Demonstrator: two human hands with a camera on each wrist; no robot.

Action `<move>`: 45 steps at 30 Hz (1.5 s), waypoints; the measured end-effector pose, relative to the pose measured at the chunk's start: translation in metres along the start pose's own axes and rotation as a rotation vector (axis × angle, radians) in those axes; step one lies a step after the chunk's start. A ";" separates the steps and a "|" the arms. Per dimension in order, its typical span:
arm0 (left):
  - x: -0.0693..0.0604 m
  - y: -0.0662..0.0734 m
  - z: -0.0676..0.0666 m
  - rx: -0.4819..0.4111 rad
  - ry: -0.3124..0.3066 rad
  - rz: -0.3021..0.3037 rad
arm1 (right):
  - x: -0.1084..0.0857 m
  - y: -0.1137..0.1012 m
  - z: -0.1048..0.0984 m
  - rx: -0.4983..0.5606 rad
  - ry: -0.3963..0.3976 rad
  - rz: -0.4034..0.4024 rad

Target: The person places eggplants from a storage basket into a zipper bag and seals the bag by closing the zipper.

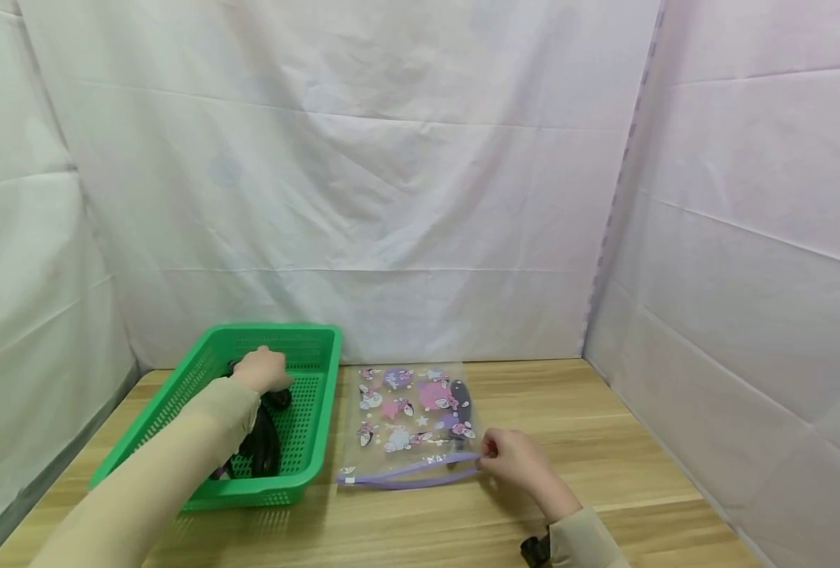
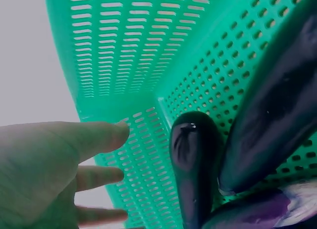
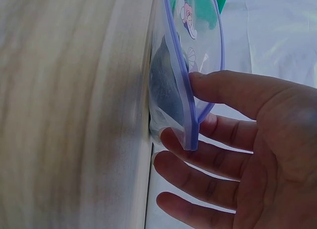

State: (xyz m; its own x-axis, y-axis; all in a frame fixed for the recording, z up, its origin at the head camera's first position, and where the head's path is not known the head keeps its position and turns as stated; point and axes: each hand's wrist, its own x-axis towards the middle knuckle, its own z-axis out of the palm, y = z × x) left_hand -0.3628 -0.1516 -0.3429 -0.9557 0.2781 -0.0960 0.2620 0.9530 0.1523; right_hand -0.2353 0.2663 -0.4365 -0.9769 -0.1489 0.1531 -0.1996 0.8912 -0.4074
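My left hand (image 1: 262, 371) reaches into a green plastic basket (image 1: 331, 394). In the left wrist view that hand (image 2: 54, 164) has its fingers extended and holds nothing visible. Beside it in the basket lie a dark eggplant (image 2: 193, 154), a larger eggplant (image 2: 277, 100) and a purple eggplant with a pale end (image 2: 252, 211). My right hand (image 1: 519, 461) pinches the right corner of a clear zip bag (image 1: 391, 430) at its purple-edged mouth, which gapes. Through the printed plastic, a dark eggplant (image 3: 168, 83) shows inside the bag's right side.
A wooden table (image 1: 533, 394) bears the basket on the left and the bag at the middle. White cloth walls (image 1: 363, 197) stand behind and on both sides. A small white slider (image 1: 349, 480) sits at the left end of the bag's zip.
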 end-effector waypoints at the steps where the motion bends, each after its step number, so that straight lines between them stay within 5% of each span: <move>1: 0.000 0.000 0.001 0.001 0.002 -0.009 | 0.000 0.000 0.000 0.000 0.000 0.000; 14: 0.011 0.000 0.007 -0.036 -0.034 -0.070 | 0.004 0.006 0.001 0.000 0.012 -0.021; 23: 0.013 -0.006 0.026 -0.034 -0.104 -0.154 | -0.007 0.010 0.009 0.015 -0.014 -0.025; 45: 0.024 -0.013 0.031 -0.036 -0.071 -0.120 | 0.001 0.010 0.003 0.021 -0.019 -0.014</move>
State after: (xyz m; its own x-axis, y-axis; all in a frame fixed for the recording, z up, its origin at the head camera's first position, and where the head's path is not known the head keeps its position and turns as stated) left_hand -0.3848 -0.1536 -0.3779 -0.9677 0.1717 -0.1844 0.1406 0.9753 0.1704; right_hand -0.2388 0.2740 -0.4433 -0.9752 -0.1696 0.1424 -0.2149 0.8797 -0.4242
